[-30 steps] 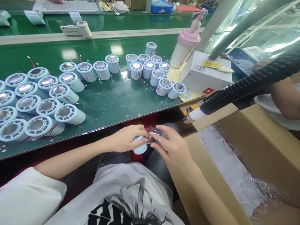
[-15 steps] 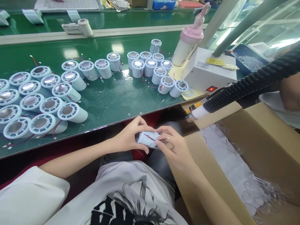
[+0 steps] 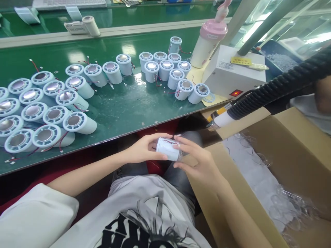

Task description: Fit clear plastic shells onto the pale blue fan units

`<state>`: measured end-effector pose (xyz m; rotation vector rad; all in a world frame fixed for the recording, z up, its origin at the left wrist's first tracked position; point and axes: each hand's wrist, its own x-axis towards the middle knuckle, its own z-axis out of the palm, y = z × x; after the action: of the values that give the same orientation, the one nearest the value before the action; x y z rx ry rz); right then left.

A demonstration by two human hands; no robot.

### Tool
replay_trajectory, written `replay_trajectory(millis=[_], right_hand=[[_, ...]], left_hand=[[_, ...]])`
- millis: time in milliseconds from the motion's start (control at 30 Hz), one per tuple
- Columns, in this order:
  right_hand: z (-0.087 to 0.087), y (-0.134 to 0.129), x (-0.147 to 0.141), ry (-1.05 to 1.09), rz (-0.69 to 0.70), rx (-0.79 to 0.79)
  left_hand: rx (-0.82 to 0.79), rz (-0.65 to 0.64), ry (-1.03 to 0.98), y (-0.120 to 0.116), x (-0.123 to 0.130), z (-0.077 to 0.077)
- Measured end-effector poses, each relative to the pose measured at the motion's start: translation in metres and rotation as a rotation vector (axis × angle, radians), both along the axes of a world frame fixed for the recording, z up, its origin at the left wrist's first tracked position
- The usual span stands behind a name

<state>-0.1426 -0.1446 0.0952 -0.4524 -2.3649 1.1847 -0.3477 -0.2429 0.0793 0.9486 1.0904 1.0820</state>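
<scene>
A pale blue cylindrical battery pack [image 3: 168, 149] with thin red and black wires lies sideways between my hands, above my lap. Clear plastic film shows around its right end. My left hand [image 3: 144, 148] grips its left end, thumb along the near side and fingers behind. My right hand [image 3: 198, 158] is at the right end, fingers bent over the film and the wires, thumb below. On the green bench [image 3: 116, 106] beyond stand several similar packs [image 3: 79, 123], most with wires and small white connectors.
A grey box with a lit red switch [image 3: 236, 93] stands at the bench's right, beside a pink-lidded bottle [image 3: 210, 38]. A black ribbed hose [image 3: 279, 88] crosses the right side. Below it, an open cardboard box [image 3: 297, 151] holds clear plastic pieces. A person's arm [image 3: 323, 94] shows at far right.
The pack has turned in my hands, so its wires now lie along the upper side. My right hand's fingers have spread from a pinch near the wires to around the right end.
</scene>
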Motion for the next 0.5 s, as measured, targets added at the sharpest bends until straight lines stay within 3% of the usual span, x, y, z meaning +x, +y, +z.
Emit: replay_trajectory(millis=[67,167,500], right_hand=[[-0.002,-0.003,0.005,0.003,-0.010,0.097],[-0.006,-0.006,0.008,0.032,-0.040,0.102],[0.000,-0.009,0.009,0.013,-0.041,-0.256]], left_hand=[[-0.011,-0.013,-0.031,-0.001,0.000,0.000],[0.056,-0.065,0.003,-0.002,-0.002,0.002],[0.268,-0.172,0.191,-0.007,-0.007,0.016]])
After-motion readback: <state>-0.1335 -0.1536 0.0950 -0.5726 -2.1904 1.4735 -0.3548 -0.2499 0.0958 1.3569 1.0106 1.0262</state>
